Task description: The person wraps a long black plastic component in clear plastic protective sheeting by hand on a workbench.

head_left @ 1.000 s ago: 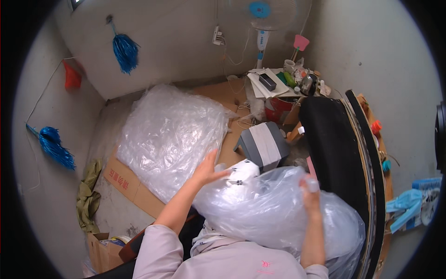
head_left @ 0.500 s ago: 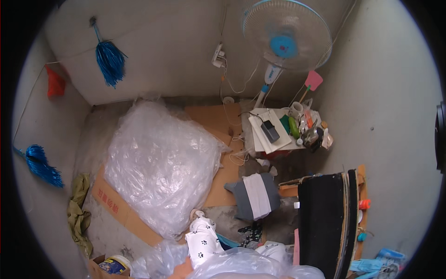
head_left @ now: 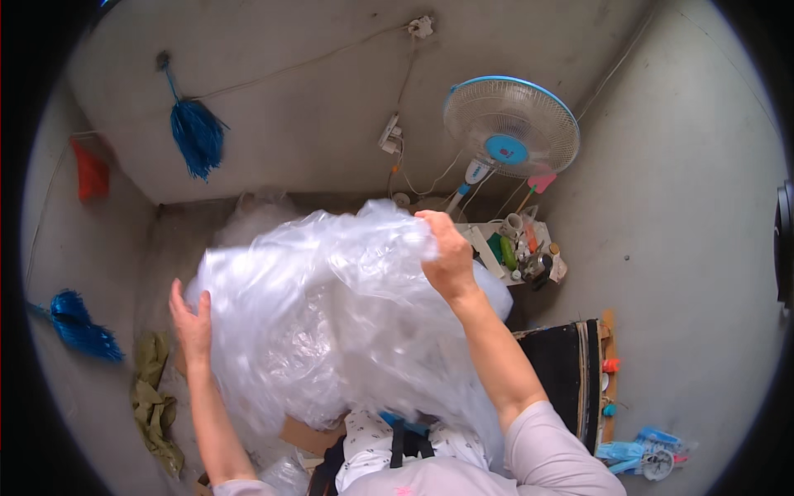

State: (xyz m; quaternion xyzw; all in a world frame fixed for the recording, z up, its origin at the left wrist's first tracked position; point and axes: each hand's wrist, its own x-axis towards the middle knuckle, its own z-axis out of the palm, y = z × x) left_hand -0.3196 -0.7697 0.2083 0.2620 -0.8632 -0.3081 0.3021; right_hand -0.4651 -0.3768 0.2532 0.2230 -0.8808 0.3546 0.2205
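Observation:
A big, crumpled bundle of clear plastic sheeting (head_left: 322, 298) spreads in front of me, raised between my hands. My right hand (head_left: 451, 256) is closed on its upper right edge, the fingers wrapped round the gathered plastic. On the other side, my left hand (head_left: 191, 326) lies against the left edge with its fingers stretched out and apart. Most of the floor behind the plastic is hidden by it. Below it, a piece of brown cardboard (head_left: 310, 434) shows near my legs.
A standing fan (head_left: 506, 149) and a low table cluttered with a cup (head_left: 512, 224) and other small things stand at the back right. Nearer on the right is a black padded board (head_left: 558, 376). Olive cloth (head_left: 155, 413) lies by the left wall, where blue tassels (head_left: 83, 326) hang.
Both hands have come up into view. Plastic that lay across my lap is now lifted and spread forward, covering the floor bundle, the grey stool and part of the table.

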